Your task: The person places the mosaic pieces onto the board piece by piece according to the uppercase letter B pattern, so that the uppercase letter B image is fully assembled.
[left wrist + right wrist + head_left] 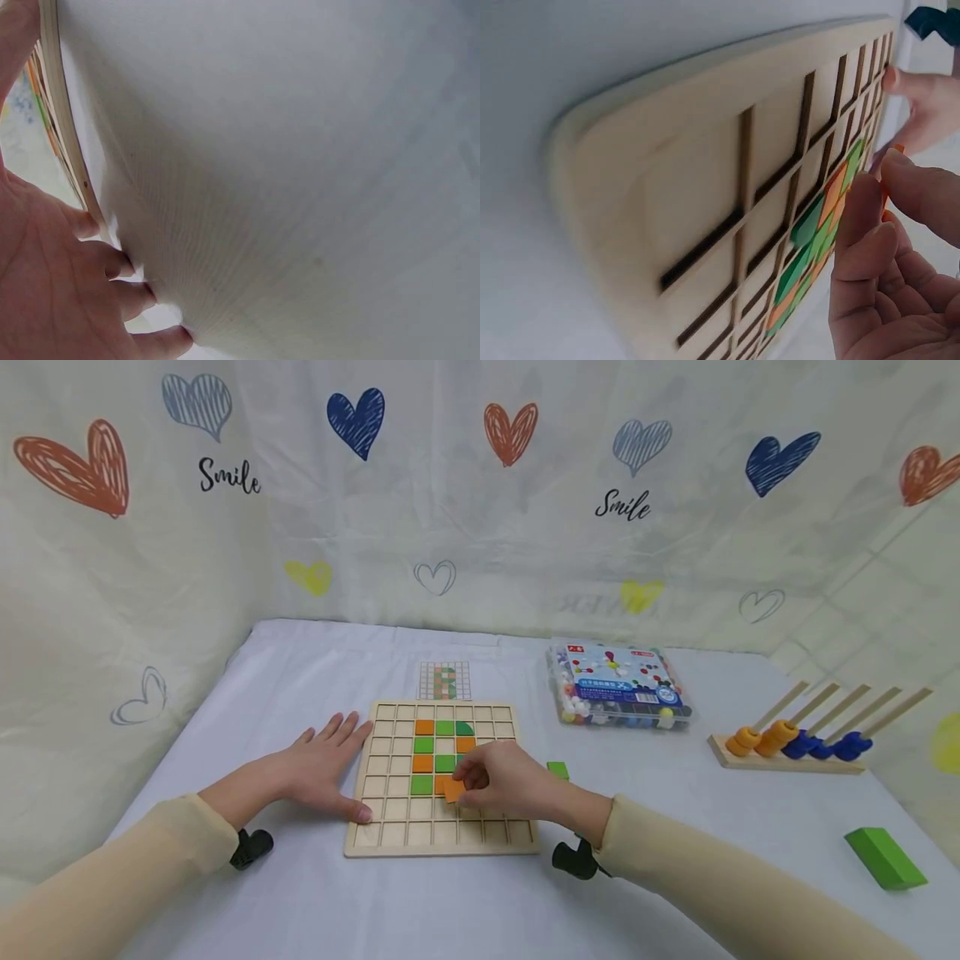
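Note:
A wooden grid board (pixel 390 837) lies on the white cloth, with orange, light green and dark green tiles (pixel 423 746) set in its middle cells. My left hand (pixel 322 770) spreads straight fingers along the board's left side, thumb at the lower left edge. In the left wrist view, the palm and fingers (pixel 135 300) sit by the board's edge. My right hand (pixel 510 781) pinches an orange tile (pixel 453 790) between thumb and fingers, just over the lower tile rows; the right wrist view shows only slivers of it. Some tiles are hidden behind the right hand.
Behind the board lies a printed pattern card (pixel 427 683). To the right are a loose green tile (pixel 558 769), a clear box of coloured beads (pixel 622 685), a peg stand (pixel 787 762) with orange and blue beads, and a green block (pixel 885 860).

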A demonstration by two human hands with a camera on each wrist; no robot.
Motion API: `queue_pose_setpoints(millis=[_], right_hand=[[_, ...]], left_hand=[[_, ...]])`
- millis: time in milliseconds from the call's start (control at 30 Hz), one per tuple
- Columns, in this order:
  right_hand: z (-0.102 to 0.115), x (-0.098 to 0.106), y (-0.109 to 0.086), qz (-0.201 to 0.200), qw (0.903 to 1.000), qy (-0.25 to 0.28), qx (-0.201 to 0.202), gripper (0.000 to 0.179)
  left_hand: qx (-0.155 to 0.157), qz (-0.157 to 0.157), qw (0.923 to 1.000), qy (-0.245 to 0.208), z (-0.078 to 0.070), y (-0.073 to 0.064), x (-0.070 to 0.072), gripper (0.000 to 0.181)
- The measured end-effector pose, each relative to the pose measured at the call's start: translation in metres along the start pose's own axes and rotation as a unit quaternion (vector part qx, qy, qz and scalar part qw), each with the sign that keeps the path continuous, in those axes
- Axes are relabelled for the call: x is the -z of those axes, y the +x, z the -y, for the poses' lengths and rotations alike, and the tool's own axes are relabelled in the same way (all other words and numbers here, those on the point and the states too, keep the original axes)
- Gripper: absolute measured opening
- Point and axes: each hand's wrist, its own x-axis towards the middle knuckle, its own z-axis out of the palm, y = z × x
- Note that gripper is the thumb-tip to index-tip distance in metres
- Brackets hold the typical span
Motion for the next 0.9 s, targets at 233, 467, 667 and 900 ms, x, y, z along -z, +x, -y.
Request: queue_pose_setpoints(millis=[233, 467, 667, 900], right_hand=[[0.02, -0.016, 0.01, 0.016, 0.9992, -0.032, 0.015, 0.018], [0.033, -0.026, 0.019, 0.02, 0.9968, -0.078, 0.004, 0.017], [0.035, -0.033, 0.022, 0.019, 0.9951, -0.097, -0.009, 0.015], [0.036, -0.034, 0.023, 0.017, 0.9947, -0.102, -0.001, 0.016]], left_hand=[[0.004, 0.0, 1.0, 0.001, 0.001, 0.0, 0.0, 0.137], [0.004, 0.001, 1.0, -0.003, 0.002, 0.0, 0.0, 0.137], [0.006, 0.005, 0.9999, -0.007, 0.001, 0.0, 0.0, 0.137], [0.005, 0.005, 0.9999, -0.007, 0.001, 0.0, 0.002, 0.136]])
